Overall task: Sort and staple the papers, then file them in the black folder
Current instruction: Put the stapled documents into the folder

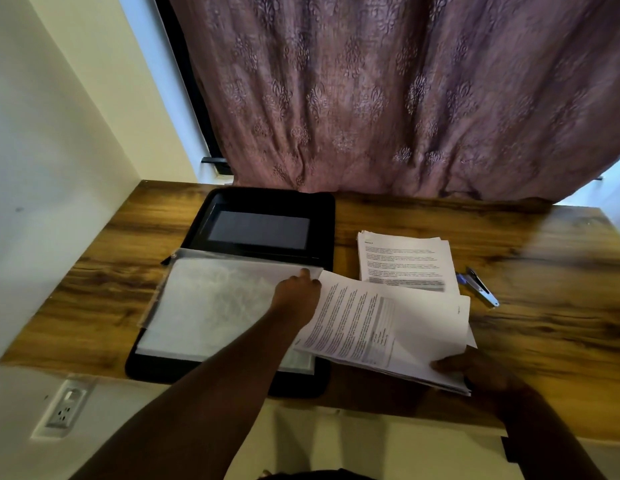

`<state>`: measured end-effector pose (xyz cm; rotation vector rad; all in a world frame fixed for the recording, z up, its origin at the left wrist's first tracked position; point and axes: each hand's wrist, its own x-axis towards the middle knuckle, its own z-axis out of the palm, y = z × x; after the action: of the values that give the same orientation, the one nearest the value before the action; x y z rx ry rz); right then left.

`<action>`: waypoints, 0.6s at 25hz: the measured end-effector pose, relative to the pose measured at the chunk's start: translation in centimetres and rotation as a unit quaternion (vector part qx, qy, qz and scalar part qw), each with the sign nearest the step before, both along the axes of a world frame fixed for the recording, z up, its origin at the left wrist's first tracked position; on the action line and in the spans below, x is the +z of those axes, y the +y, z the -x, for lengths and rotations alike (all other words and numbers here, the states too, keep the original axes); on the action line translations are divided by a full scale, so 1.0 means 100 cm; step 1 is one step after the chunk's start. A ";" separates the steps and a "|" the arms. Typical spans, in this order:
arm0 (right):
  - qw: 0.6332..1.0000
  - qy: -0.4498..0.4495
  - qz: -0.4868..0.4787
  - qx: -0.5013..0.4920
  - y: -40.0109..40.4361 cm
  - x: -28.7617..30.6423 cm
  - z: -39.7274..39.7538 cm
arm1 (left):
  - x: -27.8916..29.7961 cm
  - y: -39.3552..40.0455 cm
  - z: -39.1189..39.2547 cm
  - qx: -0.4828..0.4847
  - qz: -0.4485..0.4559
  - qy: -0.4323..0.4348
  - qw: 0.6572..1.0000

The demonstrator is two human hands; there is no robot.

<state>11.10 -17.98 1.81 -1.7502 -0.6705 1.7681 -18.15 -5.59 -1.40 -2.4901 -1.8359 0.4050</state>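
Note:
The black folder (267, 209) lies open on the wooden desk (509, 323), with a translucent plastic sleeve (215, 299) spread over its near half. My left hand (296, 296) reaches across the sleeve, its fingertips on the sleeve's right edge. My right hand (475, 372) grips a bundle of printed papers (381, 327) by its near right corner; the bundle's left end overlaps the folder's right edge. A second stack of printed papers (405, 261) rests flat behind it. A stapler (480, 287) with a blue end lies just right of that stack.
A mauve patterned curtain (388, 98) hangs along the desk's back edge. A cream wall (42, 168) borders the desk on the left, with a power socket (64, 408) below desk level. Bare wood shows on the desk's right side.

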 end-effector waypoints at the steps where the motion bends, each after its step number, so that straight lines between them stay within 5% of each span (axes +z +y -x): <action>1: 1.000 0.006 0.005 -0.002 0.001 0.000 0.000 | 0.001 0.002 0.000 -0.002 -0.001 -0.002 1.000; 9: 0.999 0.030 0.027 -0.003 0.007 -0.005 -0.006 | -0.006 -0.005 0.001 0.080 -0.012 -0.157 0.984; 15: 0.997 0.046 -0.022 -0.049 0.019 -0.015 -0.008 | -0.015 -0.011 0.008 0.049 0.019 -0.193 0.980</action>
<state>11.85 -16.12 0.36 -1.6340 -0.5708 1.7417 -18.94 -6.70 -2.85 -2.6591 -2.1029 -0.0522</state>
